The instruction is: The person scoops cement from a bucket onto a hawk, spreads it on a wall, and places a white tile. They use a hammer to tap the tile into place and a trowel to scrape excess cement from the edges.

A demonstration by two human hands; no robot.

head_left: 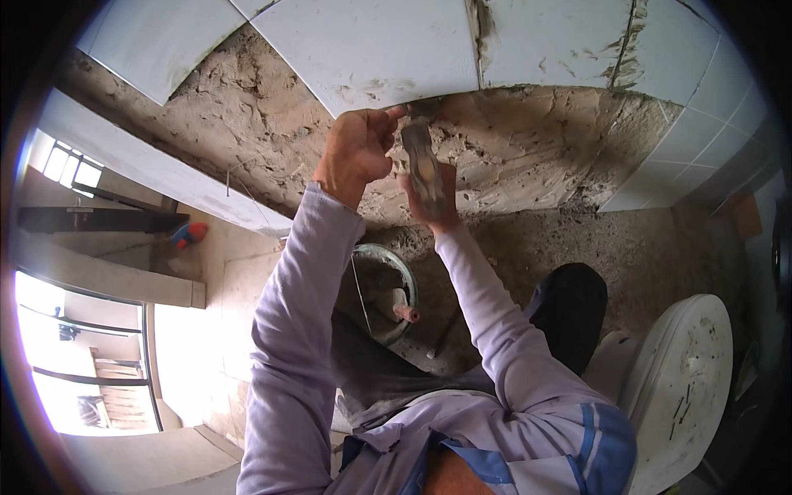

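My right hand (431,206) is closed round a hammer (424,161), its dark worn head turned up toward me, with the light wood of the handle showing in its middle. Close to its left is my left hand (356,153), fingers curled in and fingertips at the lower edge of a white wall tile (388,49). Whatever those fingers may hold is hidden. A small dark gap shows under the tile edge beside the fingertips. Below the tiles runs a bare strip of wall (528,136) with rough, ridged brown mortar.
Between my legs and the wall stands a round bucket (404,264) holding a tool with a reddish handle (406,313). A toilet with a dirty white lid (681,388) is at my right. On the left are a pale ledge (157,161) and a red-and-blue object (190,235).
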